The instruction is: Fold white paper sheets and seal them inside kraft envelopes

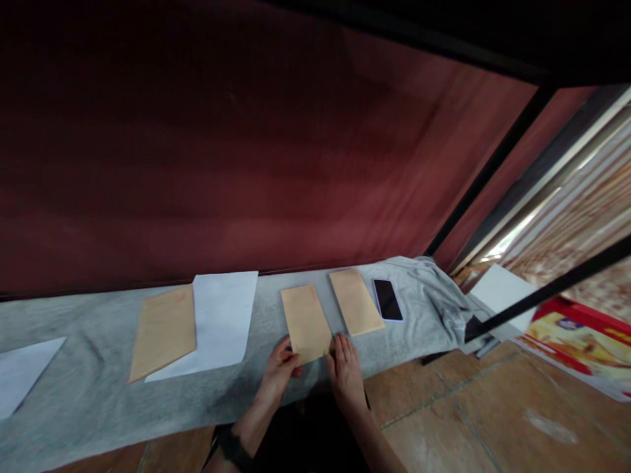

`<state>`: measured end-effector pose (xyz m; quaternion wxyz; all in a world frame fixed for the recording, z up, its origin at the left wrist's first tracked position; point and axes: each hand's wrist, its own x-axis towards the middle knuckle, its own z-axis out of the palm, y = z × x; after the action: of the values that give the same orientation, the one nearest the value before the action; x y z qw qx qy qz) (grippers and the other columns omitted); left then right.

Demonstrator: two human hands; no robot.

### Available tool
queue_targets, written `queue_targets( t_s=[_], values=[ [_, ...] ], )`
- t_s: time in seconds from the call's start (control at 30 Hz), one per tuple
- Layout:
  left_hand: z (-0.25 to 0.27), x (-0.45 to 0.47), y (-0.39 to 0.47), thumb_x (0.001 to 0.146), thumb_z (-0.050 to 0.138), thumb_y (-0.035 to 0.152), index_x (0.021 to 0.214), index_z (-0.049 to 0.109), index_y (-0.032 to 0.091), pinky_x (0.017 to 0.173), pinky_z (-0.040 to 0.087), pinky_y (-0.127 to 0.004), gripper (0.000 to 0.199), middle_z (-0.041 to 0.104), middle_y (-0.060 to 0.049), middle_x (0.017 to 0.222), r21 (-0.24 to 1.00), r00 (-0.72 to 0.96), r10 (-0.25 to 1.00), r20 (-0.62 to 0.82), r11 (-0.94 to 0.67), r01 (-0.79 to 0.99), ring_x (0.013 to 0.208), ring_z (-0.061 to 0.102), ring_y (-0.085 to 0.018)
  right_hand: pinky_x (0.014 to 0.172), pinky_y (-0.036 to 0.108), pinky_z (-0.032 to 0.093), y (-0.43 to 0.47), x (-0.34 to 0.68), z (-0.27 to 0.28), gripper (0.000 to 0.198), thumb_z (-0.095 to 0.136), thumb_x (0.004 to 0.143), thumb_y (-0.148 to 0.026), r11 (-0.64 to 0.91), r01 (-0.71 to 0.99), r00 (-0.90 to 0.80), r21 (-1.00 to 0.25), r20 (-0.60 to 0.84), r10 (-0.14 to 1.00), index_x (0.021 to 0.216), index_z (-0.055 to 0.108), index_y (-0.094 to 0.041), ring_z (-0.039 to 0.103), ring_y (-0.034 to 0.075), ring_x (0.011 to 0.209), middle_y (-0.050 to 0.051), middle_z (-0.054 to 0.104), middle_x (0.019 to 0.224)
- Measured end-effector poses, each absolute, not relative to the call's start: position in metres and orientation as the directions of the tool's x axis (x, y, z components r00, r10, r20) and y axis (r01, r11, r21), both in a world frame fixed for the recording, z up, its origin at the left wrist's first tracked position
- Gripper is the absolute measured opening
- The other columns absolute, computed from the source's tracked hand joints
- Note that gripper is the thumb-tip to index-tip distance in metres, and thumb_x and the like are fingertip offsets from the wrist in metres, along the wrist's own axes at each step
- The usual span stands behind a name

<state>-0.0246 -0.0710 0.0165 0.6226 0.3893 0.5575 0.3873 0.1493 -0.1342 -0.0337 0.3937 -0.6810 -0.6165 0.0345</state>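
Observation:
A brown paper envelope (306, 322) with a small reddish mark near its top lies before me on the grey cloth. My left hand (280, 370) is closed on its lower left corner, thumb on top and fingers curled. My right hand (346, 369) rests at the lower right corner, fingers stretched out along the edge and thumb close to the corner. Just to the right lies a brown envelope stack (357, 302), apart from my hands. Whether the envelope I touch is a single one, I cannot tell.
Left of me, a brown envelope pile (165, 328) overlaps white paper (224, 315); more white paper (24, 374) lies at the far left. A phone (388, 300) lies on the right. A dark red panel (296, 164) rises behind. A black frame bar (552, 289) and red box (582, 341) stand right.

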Motion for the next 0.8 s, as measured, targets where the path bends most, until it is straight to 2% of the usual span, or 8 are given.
queue_targets(
  t_s=[0.07, 0.17, 0.27, 0.33, 0.5, 0.63, 0.7, 0.8],
  values=[
    [0.023, -0.023, -0.077, 0.056, 0.081, 0.045, 0.131, 0.058, 0.015, 0.054, 0.049, -0.026, 0.084, 0.069, -0.001, 0.074, 0.918, 0.092, 0.923, -0.374, 0.383, -0.101, 0.057, 0.062, -0.016, 0.106, 0.046, 0.045, -0.140, 0.151, -0.027, 0.048, 0.040, 0.101, -0.046, 0.030, 0.648, 0.364, -0.761, 0.344, 0.865, 0.134, 0.059, -0.016, 0.056, 0.028, 0.127, 0.016, 0.061, 0.135],
    [0.034, -0.016, -0.083, 0.059, 0.082, 0.047, 0.134, 0.056, 0.014, 0.054, 0.046, -0.025, 0.086, 0.068, 0.000, 0.071, 0.929, 0.110, 0.943, -0.314, 0.329, -0.167, 0.056, 0.059, -0.014, 0.088, 0.037, 0.055, -0.142, 0.151, -0.014, 0.046, 0.050, 0.093, -0.057, -0.067, 0.258, 0.513, -0.964, 0.078, 0.855, 0.112, 0.069, -0.020, 0.067, 0.026, 0.101, 0.010, 0.071, 0.106],
    [0.042, -0.006, -0.084, 0.062, 0.081, 0.047, 0.136, 0.055, 0.014, 0.053, 0.045, -0.024, 0.085, 0.066, 0.002, 0.068, 0.940, 0.112, 0.962, -0.249, 0.267, -0.212, 0.054, 0.057, -0.013, 0.062, 0.030, 0.055, -0.138, 0.154, 0.001, 0.054, 0.065, 0.076, -0.067, -0.152, -0.133, 0.601, -0.979, -0.202, 0.774, 0.099, 0.068, -0.019, 0.066, 0.021, 0.075, 0.006, 0.070, 0.089],
    [0.045, 0.000, -0.082, 0.064, 0.080, 0.046, 0.136, 0.055, 0.015, 0.053, 0.044, -0.024, 0.083, 0.064, 0.002, 0.066, 0.945, 0.122, 0.967, -0.222, 0.245, -0.217, 0.053, 0.056, -0.012, 0.052, 0.026, 0.051, -0.135, 0.155, 0.010, 0.058, 0.070, 0.068, -0.070, -0.166, -0.292, 0.575, -0.942, -0.311, 0.756, 0.097, 0.067, -0.019, 0.063, 0.018, 0.067, 0.005, 0.070, 0.089],
    [0.044, 0.021, -0.080, 0.066, 0.078, 0.043, 0.136, 0.053, 0.013, 0.056, 0.047, -0.025, 0.081, 0.064, 0.003, 0.065, 0.954, 0.172, 0.967, -0.187, 0.220, -0.205, 0.053, 0.057, -0.012, 0.046, 0.025, 0.047, -0.126, 0.154, 0.021, 0.051, 0.073, 0.064, -0.068, -0.207, -0.395, 0.337, -0.895, -0.350, 0.874, 0.075, 0.064, -0.019, 0.059, 0.015, 0.056, 0.003, 0.069, 0.071],
    [0.040, 0.037, -0.077, 0.072, 0.072, 0.042, 0.143, 0.047, 0.013, 0.066, 0.054, -0.029, 0.080, 0.070, -0.002, 0.077, 0.964, 0.250, 0.953, -0.173, 0.215, -0.154, 0.067, 0.066, -0.017, 0.050, 0.028, 0.052, -0.108, 0.168, 0.022, 0.045, 0.071, 0.061, -0.065, -0.157, -0.360, 0.439, -0.920, -0.315, 0.842, 0.065, 0.057, -0.023, 0.059, 0.016, 0.052, 0.001, 0.065, 0.060],
    [0.038, 0.038, -0.073, 0.077, 0.068, 0.044, 0.138, 0.053, 0.014, 0.071, 0.056, -0.033, 0.070, 0.073, -0.006, 0.087, 0.981, 0.269, 0.951, -0.152, 0.179, -0.078, 0.077, 0.069, -0.020, 0.055, 0.029, 0.055, -0.098, 0.184, 0.024, 0.042, 0.070, 0.062, -0.062, -0.137, -0.339, 0.488, -0.931, -0.298, 0.821, 0.066, 0.056, -0.023, 0.061, 0.017, 0.054, 0.001, 0.066, 0.061],
    [0.029, 0.024, -0.068, 0.084, 0.058, 0.039, 0.123, 0.065, 0.016, 0.084, 0.057, -0.038, 0.046, 0.073, -0.010, 0.100, 0.990, 0.203, 0.979, 0.001, -0.030, 0.137, 0.091, 0.070, -0.023, 0.054, 0.029, 0.055, -0.088, 0.211, 0.023, 0.039, 0.072, 0.061, -0.058, -0.153, -0.321, 0.556, -0.935, -0.317, 0.768, 0.065, 0.055, -0.023, 0.063, 0.017, 0.053, 0.002, 0.068, 0.062]
  ],
)
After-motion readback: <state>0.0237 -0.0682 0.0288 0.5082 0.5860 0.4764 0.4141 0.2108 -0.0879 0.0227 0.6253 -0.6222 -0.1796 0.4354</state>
